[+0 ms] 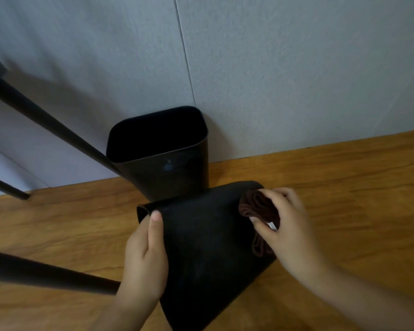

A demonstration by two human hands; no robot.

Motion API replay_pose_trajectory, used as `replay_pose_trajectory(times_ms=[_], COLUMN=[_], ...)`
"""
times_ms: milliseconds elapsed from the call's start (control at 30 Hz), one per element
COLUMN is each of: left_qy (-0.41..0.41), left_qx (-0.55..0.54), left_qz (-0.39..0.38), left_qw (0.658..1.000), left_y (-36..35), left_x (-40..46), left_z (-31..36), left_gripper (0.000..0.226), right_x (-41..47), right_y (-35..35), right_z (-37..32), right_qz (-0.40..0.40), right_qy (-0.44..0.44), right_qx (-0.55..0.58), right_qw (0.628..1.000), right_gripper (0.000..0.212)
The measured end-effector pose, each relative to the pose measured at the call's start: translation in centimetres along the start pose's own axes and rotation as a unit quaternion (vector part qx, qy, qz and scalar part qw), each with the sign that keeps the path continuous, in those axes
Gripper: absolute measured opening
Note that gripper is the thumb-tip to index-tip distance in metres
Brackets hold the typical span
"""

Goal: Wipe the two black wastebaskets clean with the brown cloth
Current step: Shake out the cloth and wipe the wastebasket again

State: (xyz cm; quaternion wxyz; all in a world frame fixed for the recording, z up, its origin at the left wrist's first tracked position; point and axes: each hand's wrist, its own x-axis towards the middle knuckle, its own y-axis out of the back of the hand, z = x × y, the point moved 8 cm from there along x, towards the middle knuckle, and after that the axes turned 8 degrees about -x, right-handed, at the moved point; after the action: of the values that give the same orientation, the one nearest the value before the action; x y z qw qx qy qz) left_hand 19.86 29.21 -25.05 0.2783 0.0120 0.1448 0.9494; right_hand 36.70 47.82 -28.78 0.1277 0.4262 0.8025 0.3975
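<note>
One black wastebasket [163, 151] stands upright against the wall, its open mouth facing up. A second black wastebasket [203, 247] lies tipped over in front of it, its side facing me. My left hand [145, 256] grips this basket at its left edge, thumb on top. My right hand [287, 225] presses the crumpled brown cloth [258, 206] against the basket's upper right side.
Wooden floor [344, 187] spreads to the right and left. A grey wall [273, 68] runs behind the baskets. Black furniture legs [46, 123] slant in from the left, one [46, 275] ending near my left wrist.
</note>
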Motion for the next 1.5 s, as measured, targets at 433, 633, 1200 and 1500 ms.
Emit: replay_pose_trajectory(times_ms=[433,633,1200,1500], left_qy=[-0.026,-0.007,0.046,0.075], left_qx=[0.031,0.024,0.055,0.042], left_qz=[0.062,0.078,0.099,0.099], left_qw=[0.997,0.997,0.993,0.991], left_y=[0.7,0.5,0.7,0.9], left_x=[0.1,0.2,1.2,1.3], left_z=[-0.7,-0.4,-1.5,-1.8], left_gripper=[0.062,0.056,0.055,0.050], right_x=[-3.4,-1.4,-5.2,-3.7], right_y=[-2.7,-2.5,-3.7,-2.7], right_z=[-8.3,-3.9,-10.5,-3.4], right_qz=[-0.062,-0.012,-0.095,-0.048], right_qy=[0.226,0.065,0.264,0.155], right_qx=[-0.007,-0.013,-0.007,-0.001], right_qw=[0.972,0.998,0.960,0.987], right_gripper=[0.063,0.052,0.057,0.053])
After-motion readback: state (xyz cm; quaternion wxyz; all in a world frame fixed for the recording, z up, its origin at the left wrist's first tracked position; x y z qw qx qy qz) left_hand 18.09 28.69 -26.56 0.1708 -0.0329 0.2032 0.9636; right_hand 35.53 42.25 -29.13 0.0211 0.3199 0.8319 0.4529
